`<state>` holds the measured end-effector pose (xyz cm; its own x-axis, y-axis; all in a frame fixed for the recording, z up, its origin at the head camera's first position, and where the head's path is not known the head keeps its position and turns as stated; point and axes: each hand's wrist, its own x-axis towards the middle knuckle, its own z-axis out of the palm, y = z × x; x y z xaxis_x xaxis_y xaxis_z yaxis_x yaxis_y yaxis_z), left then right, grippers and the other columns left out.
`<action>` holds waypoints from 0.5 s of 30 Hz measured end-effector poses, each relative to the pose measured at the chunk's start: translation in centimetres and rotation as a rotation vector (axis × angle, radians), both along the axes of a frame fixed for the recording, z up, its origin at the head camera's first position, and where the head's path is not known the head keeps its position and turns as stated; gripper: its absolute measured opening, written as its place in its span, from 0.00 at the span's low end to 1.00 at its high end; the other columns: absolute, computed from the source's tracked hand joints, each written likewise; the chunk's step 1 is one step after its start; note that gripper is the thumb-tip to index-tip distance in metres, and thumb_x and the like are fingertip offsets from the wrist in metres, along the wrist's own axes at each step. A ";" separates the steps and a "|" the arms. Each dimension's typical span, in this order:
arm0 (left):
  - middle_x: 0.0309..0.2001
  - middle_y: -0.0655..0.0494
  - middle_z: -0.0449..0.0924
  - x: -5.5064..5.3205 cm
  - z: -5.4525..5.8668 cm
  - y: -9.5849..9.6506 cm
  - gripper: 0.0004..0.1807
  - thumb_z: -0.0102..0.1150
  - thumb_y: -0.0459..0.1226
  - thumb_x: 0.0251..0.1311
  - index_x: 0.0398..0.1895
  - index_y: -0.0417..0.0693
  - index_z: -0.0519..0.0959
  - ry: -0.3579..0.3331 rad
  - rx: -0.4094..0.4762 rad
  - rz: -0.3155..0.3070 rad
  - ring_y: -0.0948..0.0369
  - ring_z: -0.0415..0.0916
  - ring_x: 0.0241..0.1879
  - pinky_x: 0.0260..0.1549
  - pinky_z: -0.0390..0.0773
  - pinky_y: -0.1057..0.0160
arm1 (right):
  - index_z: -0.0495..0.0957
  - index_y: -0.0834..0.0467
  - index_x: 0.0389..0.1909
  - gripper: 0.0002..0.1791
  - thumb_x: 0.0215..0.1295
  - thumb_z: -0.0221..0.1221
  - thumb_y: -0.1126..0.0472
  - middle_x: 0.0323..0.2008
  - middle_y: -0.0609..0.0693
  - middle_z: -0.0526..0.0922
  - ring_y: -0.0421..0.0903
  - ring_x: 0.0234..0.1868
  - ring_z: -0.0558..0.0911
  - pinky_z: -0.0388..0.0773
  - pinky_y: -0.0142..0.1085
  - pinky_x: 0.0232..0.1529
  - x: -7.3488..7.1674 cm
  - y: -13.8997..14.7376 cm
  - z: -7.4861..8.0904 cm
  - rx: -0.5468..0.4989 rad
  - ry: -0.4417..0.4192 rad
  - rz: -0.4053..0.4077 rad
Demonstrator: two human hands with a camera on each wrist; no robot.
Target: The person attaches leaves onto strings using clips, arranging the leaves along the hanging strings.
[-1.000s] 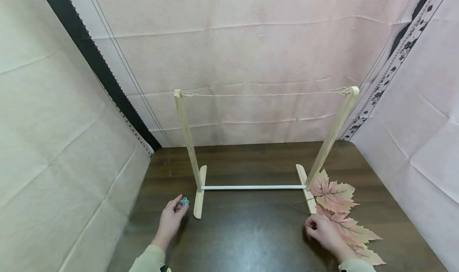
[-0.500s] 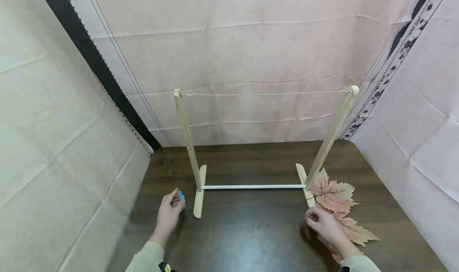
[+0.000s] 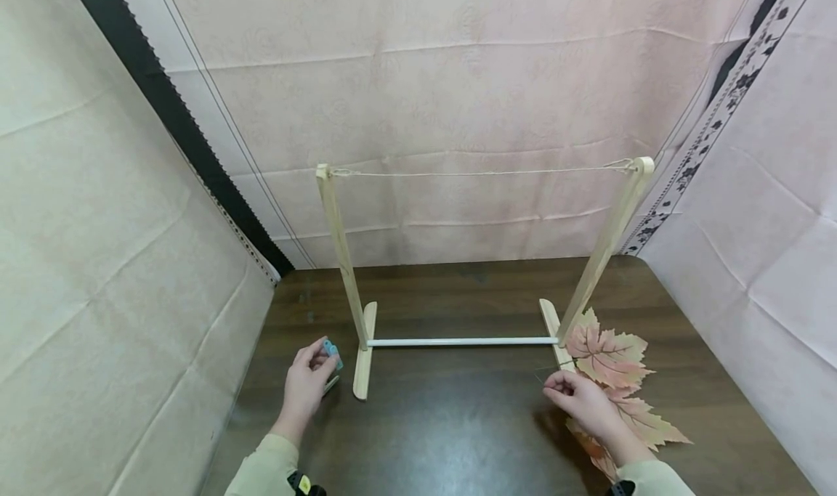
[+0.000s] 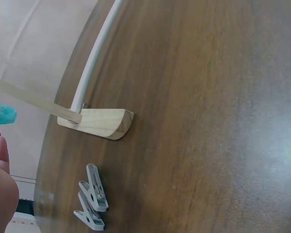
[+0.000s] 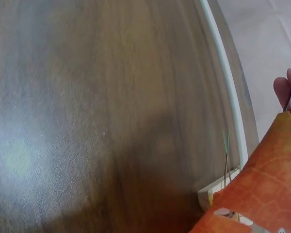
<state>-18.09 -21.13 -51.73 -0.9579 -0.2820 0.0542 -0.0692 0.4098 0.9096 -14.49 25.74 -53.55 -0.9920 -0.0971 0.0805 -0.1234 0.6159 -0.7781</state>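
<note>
My left hand (image 3: 306,385) pinches a light-blue clothespin (image 3: 333,354) beside the left foot of a wooden stand. The same clothespin shows at the left edge of the left wrist view. Below it, two grey clothespins (image 4: 93,194) lie on the table. My right hand (image 3: 584,407) pinches the thin stem of an orange artificial maple leaf (image 5: 266,189), which hangs under the hand. In the head view, hand and forearm hide part of this leaf. Two pinkish maple leaves (image 3: 608,356) lie beside the stand's right foot, just beyond the hand.
The stand has two wooden posts (image 3: 344,256), a white crossbar (image 3: 461,342) low down and a string (image 3: 477,173) tied between the tops. It stands on a dark wooden table (image 3: 458,423). Pale cloth walls (image 3: 471,104) enclose the back and sides.
My right hand has moved up and left, drawing the orange leaf away from the others. My left hand has shifted slightly left and turned the clothespin; a grey clothespin now shows beside it.
</note>
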 end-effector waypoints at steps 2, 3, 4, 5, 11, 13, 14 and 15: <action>0.41 0.56 0.68 0.0 0.3 0.1 0.26 0.58 0.43 0.51 0.54 0.47 0.69 0.011 0.033 0.014 0.63 0.68 0.39 0.34 0.68 0.76 | 0.75 0.50 0.26 0.06 0.50 0.62 0.56 0.21 0.41 0.73 0.36 0.23 0.69 0.66 0.30 0.24 -0.1 -0.3 0.4 0.001 -0.012 -0.006; 0.41 0.56 0.68 0.0 0.5 0.1 0.26 0.59 0.43 0.51 0.54 0.47 0.69 0.018 0.051 0.022 0.64 0.68 0.39 0.34 0.68 0.77 | 0.75 0.50 0.26 0.06 0.50 0.61 0.55 0.21 0.41 0.73 0.36 0.23 0.69 0.66 0.30 0.24 -0.2 -0.4 0.5 -0.001 -0.019 -0.010; 0.41 0.56 0.69 -0.1 0.6 0.1 0.26 0.59 0.43 0.50 0.53 0.46 0.69 0.028 0.068 0.030 0.63 0.68 0.39 0.35 0.68 0.77 | 0.75 0.51 0.27 0.06 0.50 0.61 0.55 0.21 0.42 0.74 0.37 0.22 0.69 0.66 0.30 0.23 -0.2 -0.6 0.7 -0.003 -0.023 -0.016; 0.41 0.56 0.69 -0.1 0.8 0.2 0.25 0.59 0.43 0.50 0.52 0.46 0.70 0.037 0.086 0.040 0.64 0.68 0.39 0.35 0.68 0.78 | 0.75 0.51 0.27 0.06 0.50 0.61 0.54 0.21 0.42 0.74 0.37 0.22 0.69 0.66 0.30 0.23 -0.3 -0.7 0.9 -0.013 -0.028 -0.021; 0.40 0.53 0.71 -0.3 1.8 0.1 0.23 0.61 0.43 0.49 0.49 0.44 0.71 0.083 0.168 0.035 0.64 0.70 0.38 0.34 0.70 0.76 | 0.75 0.55 0.28 0.09 0.52 0.60 0.54 0.21 0.46 0.74 0.39 0.21 0.69 0.67 0.31 0.22 -0.5 -1.5 2.0 -0.110 -0.033 -0.047; 0.39 0.53 0.72 -0.3 2.2 0.0 0.23 0.61 0.44 0.48 0.48 0.45 0.72 0.087 0.185 0.031 0.63 0.71 0.38 0.34 0.71 0.75 | 0.75 0.55 0.29 0.09 0.53 0.60 0.54 0.22 0.46 0.74 0.39 0.22 0.69 0.67 0.31 0.22 -0.6 -1.8 2.3 -0.125 -0.020 -0.051; 0.40 0.53 0.72 -0.3 2.5 0.0 0.23 0.61 0.44 0.49 0.48 0.45 0.72 0.091 0.180 0.027 0.63 0.71 0.38 0.34 0.71 0.75 | 0.75 0.55 0.30 0.09 0.53 0.59 0.54 0.22 0.47 0.74 0.39 0.22 0.70 0.67 0.31 0.23 -0.6 -2.0 2.5 -0.132 -0.011 -0.047; 0.40 0.53 0.72 -0.3 2.7 0.0 0.23 0.61 0.44 0.48 0.48 0.45 0.72 0.092 0.178 0.029 0.63 0.70 0.38 0.34 0.71 0.75 | 0.75 0.56 0.30 0.09 0.54 0.59 0.54 0.23 0.47 0.75 0.39 0.23 0.70 0.67 0.31 0.23 -0.6 -2.1 2.7 -0.144 -0.007 -0.046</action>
<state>-18.38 -21.10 -49.00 -0.9424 -0.3227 0.0883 0.0084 0.2410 0.9705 -15.11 23.59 -50.85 -0.9957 -0.0397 0.0833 -0.0919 0.5029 -0.8595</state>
